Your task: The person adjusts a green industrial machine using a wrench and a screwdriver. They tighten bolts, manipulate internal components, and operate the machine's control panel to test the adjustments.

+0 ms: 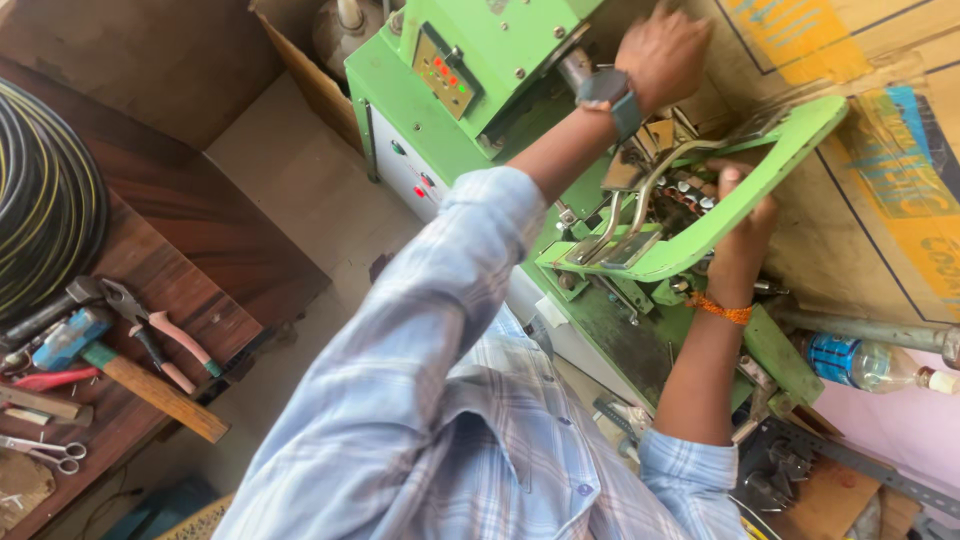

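A green machine (470, 60) with a small panel of coloured lights (445, 72) stands in front of me. My left hand (662, 52), with a dark watch on its wrist, reaches over the machine's upper part near a metal shaft; its fingers curl out of sight, slightly blurred. My right hand (745, 225), with an orange thread on its wrist, grips a curved green guard frame (790, 150), thumb on its inner edge. Under the frame sit bent metal rods (640, 205) and small metal parts.
A wooden bench (150, 290) at the left carries a hammer (120, 370), pliers (150, 325), scissors (45, 452) and a coil of black cable (45, 190). A plastic bottle (865, 362) lies at the right. Cardboard (880, 150) stands behind the machine.
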